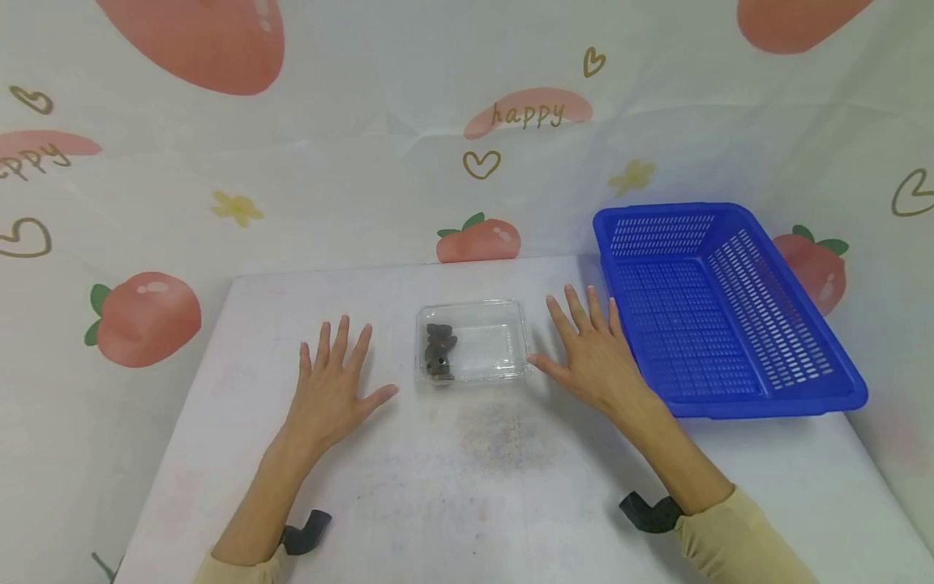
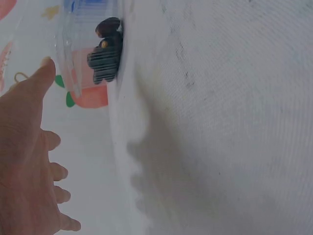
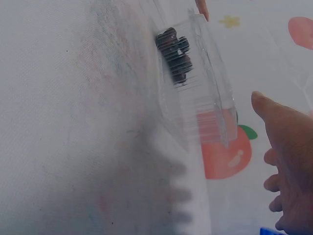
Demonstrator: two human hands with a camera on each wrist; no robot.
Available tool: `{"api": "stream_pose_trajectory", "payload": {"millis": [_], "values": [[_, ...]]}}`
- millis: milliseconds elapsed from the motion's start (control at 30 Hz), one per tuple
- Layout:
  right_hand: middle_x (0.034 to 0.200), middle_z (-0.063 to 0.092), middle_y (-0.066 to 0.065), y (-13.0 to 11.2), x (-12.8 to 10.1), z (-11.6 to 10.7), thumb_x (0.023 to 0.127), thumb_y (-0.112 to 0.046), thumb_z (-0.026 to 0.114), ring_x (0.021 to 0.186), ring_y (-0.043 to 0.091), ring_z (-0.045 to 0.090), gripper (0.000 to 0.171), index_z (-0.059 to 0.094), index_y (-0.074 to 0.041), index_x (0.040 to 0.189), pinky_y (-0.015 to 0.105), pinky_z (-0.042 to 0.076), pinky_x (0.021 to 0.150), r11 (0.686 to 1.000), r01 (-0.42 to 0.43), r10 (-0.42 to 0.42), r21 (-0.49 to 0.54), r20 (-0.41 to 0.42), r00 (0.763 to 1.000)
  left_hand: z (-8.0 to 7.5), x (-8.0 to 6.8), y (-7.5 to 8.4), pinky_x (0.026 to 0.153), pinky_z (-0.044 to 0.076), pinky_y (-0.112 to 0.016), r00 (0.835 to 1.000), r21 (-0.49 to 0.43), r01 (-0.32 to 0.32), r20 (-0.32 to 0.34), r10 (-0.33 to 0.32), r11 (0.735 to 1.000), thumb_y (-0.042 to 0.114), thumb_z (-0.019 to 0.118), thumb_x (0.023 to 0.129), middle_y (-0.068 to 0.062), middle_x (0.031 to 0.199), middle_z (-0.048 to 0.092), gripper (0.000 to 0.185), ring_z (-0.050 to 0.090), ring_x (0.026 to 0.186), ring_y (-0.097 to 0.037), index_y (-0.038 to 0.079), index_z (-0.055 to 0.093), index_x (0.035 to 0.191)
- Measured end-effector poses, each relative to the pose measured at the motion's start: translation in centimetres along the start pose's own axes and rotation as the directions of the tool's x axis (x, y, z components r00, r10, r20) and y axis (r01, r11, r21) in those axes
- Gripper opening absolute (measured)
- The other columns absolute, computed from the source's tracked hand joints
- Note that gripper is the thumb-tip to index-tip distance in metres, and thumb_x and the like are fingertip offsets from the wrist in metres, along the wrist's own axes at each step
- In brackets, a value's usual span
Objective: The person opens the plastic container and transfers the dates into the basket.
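A clear plastic box (image 1: 485, 345) sits on the white table between the two hands. Several small dark brown, rounded pieces (image 1: 439, 353) lie heaped at its left end; their kind cannot be told. My left hand (image 1: 332, 397), fingers spread and palm down, is held over the table to the left of the box, apart from it and holding nothing. On the other side my right hand (image 1: 594, 361) is spread too and empty, its thumb close to the box's right end. The left wrist view shows the dark pieces (image 2: 106, 54) through the box wall; both hands cast shadows on the tabletop.
A blue plastic basket (image 1: 657, 324) with slotted walls stands at the right, just beyond the right hand. Behind the table (image 1: 409, 495) hangs a white cloth (image 1: 350, 195) printed with peaches, hearts and flowers. A dark smudge (image 1: 507, 434) marks the tabletop before the box.
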State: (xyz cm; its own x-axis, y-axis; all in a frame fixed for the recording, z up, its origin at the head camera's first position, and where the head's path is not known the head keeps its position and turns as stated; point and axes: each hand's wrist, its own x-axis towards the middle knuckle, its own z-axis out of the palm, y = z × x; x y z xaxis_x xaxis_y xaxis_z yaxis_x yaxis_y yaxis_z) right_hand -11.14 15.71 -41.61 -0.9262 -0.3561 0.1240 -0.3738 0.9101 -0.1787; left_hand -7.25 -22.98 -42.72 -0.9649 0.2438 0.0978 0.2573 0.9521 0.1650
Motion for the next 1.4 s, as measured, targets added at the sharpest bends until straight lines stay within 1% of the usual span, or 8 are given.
{"api": "stream_pose_trajectory", "payload": {"millis": [267,400,600,833,1000,1133,1267,1400], "values": [[0.162,0.015,0.021,0.1,-0.2,0.1,0.091,-0.069,0.05,0.149,0.043,0.002,0.092,0.025,-0.01,0.158,0.064,0.003,0.117,1.0,-0.009,0.009,-0.002,0.009,1.0,-0.1,-0.2,0.3,0.113,0.005,-0.072,0.999,0.005,0.017,0.032,-0.017,1.0,0.062,0.063,0.087,-0.023,0.163,0.006,0.098,-0.001,0.149,-0.044,0.008,0.024,0.158],[0.162,0.015,0.021,0.2,-0.2,0.1,0.091,-0.069,0.048,0.149,0.044,0.003,0.092,0.025,-0.011,0.158,0.064,0.005,0.117,1.0,0.001,-0.001,0.013,-0.001,1.0,-0.2,-0.2,0.3,0.113,0.006,-0.072,1.0,0.004,0.02,0.021,-0.02,1.0,0.061,0.064,0.087,-0.023,0.163,0.009,0.096,0.002,0.148,-0.046,0.008,0.026,0.157],[0.162,0.015,0.021,0.1,-0.2,0.1,0.092,-0.066,0.05,0.148,0.045,0.006,0.09,0.024,-0.01,0.158,0.066,0.008,0.116,0.998,0.038,-0.038,0.041,-0.002,0.999,0.6,-0.4,0.6,0.114,0.008,-0.07,0.999,-0.071,0.022,0.033,-0.02,0.997,0.057,0.065,0.088,-0.023,0.161,0.018,0.09,0.007,0.148,-0.046,0.009,0.03,0.155],[0.161,0.021,0.019,-0.9,0.4,0.1,0.094,-0.057,0.057,0.148,0.042,0.013,0.083,0.03,-0.009,0.156,0.06,0.012,0.118,0.986,0.137,-0.135,0.095,-0.031,0.99,1.5,-0.3,1.3,0.114,0.02,-0.065,0.999,-0.171,0.004,0.044,0.004,0.985,0.051,0.067,0.09,-0.022,0.158,0.028,0.083,0.016,0.146,-0.046,0.008,0.036,0.153],[0.156,0.034,0.017,-1.8,1.0,0.3,0.091,-0.046,0.067,0.144,0.04,0.028,0.077,0.038,-0.009,0.152,0.055,0.022,0.118,0.959,0.24,-0.224,0.15,-0.114,0.968,1.7,-0.4,1.9,0.114,0.028,-0.059,0.997,-0.266,0.026,0.076,-0.006,0.964,0.049,0.065,0.092,-0.017,0.155,0.036,0.075,0.027,0.144,-0.041,0.012,0.039,0.152],[0.148,0.045,0.017,-2.6,1.4,0.3,0.088,-0.039,0.073,0.137,0.039,0.04,0.072,0.047,-0.007,0.146,0.051,0.03,0.116,0.933,0.32,-0.288,0.163,-0.196,0.937,1.8,-0.4,2.4,0.112,0.033,-0.055,0.994,-0.312,0.07,0.098,-0.041,0.947,0.05,0.062,0.094,-0.013,0.152,0.041,0.071,0.037,0.14,-0.035,0.015,0.04,0.151],[0.139,0.055,0.014,-3.4,1.7,0.4,0.087,-0.033,0.076,0.128,0.034,0.05,0.063,0.054,-0.007,0.139,0.048,0.04,0.108,0.906,0.381,-0.331,0.184,-0.255,0.909,1.9,-0.4,2.9,0.109,0.037,-0.054,0.994,-0.353,0.089,0.095,-0.06,0.931,0.047,0.064,0.094,-0.013,0.144,0.05,0.067,0.046,0.133,-0.034,0.015,0.044,0.149],[0.131,0.061,0.01,-4.0,2.0,0.4,0.086,-0.028,0.078,0.12,0.03,0.056,0.056,0.06,-0.008,0.134,0.046,0.045,0.102,0.884,0.424,-0.36,0.198,-0.291,0.887,2.0,-0.3,3.2,0.101,0.046,-0.051,0.993,-0.414,0.098,0.096,-0.064,0.905,0.04,0.068,0.093,-0.011,0.136,0.058,0.059,0.057,0.119,-0.03,0.015,0.05,0.144]]}}
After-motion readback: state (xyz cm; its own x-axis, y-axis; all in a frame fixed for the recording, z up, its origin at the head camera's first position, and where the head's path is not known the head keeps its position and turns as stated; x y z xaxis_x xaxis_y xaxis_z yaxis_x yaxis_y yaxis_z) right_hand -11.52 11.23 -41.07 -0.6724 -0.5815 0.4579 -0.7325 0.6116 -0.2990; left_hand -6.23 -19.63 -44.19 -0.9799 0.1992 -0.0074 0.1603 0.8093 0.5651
